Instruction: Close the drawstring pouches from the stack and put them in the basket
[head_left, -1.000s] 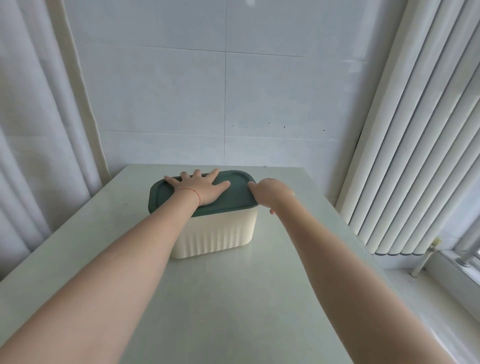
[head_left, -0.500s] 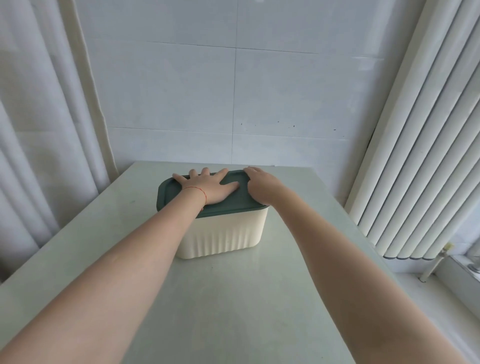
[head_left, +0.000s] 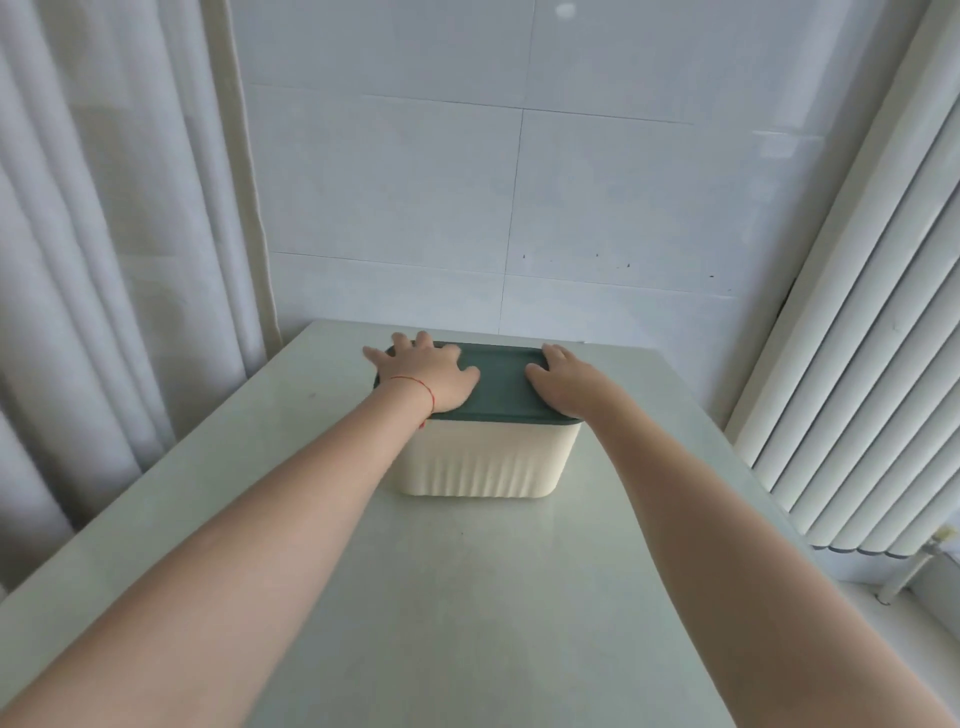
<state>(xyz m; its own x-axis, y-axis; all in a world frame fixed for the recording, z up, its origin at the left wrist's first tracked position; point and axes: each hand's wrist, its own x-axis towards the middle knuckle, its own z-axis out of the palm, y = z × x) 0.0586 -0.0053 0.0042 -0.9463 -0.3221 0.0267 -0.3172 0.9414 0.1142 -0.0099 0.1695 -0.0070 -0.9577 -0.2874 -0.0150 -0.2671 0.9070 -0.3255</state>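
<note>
Your left hand lies flat on the dark green lid, fingers spread and straight, palm pressing near the lid's left end w/ fingertips over the far-left edge. Your right hand rests on the right end, fingers relaxed and reaching toward the far corner; neither hand curls round anything.

Change vs a sec ago: right hand was off the lid's right edge, curled; now it's up on top. Left hand slid from mid-lid toward the left end. So you're pressing from both ends, prob. seating the lid.

Lid sits on the cream ribbed basket, far-centre of the table. No pouches or stack in view; can't tell if any are inside. Looks like the wrap-up step.
</note>
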